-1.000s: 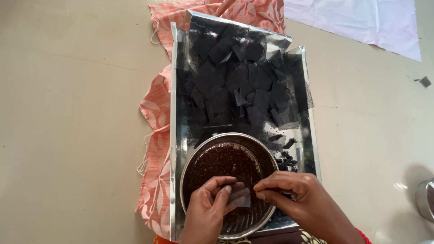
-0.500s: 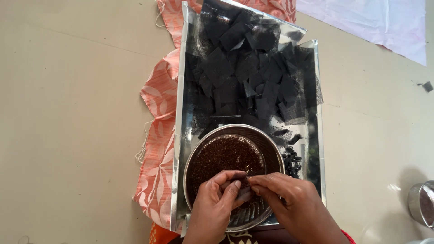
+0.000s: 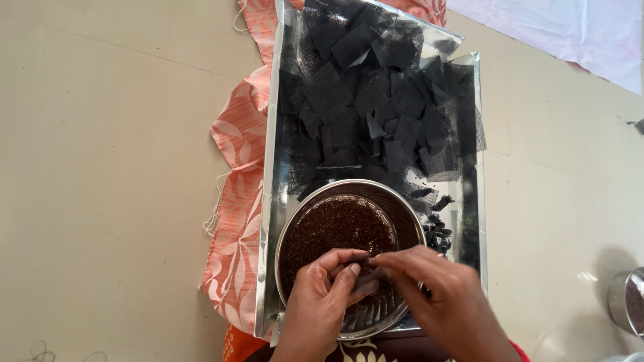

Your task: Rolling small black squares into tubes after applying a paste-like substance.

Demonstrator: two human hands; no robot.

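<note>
A round steel bowl (image 3: 409, 224) holding dark brown seeds (image 3: 339, 228) stands at the near end of a shiny metal tray (image 3: 270, 201). Both my hands meet over the bowl's near side. My left hand (image 3: 322, 305) and my right hand (image 3: 439, 295) pinch a small piece of black net cloth (image 3: 365, 271) between their fingertips. Several square pieces of black net (image 3: 376, 107) lie heaped on the far part of the tray. A few small dark bundles (image 3: 439, 231) sit just right of the bowl.
An orange patterned cloth (image 3: 235, 194) lies under the tray on the beige floor (image 3: 114, 167). A white sheet (image 3: 570, 33) is at the far right. A steel cup (image 3: 627, 302) stands at the right edge.
My hands have closed together over the bowl, bunching the black net piece between the fingertips. The view has shifted slightly.
</note>
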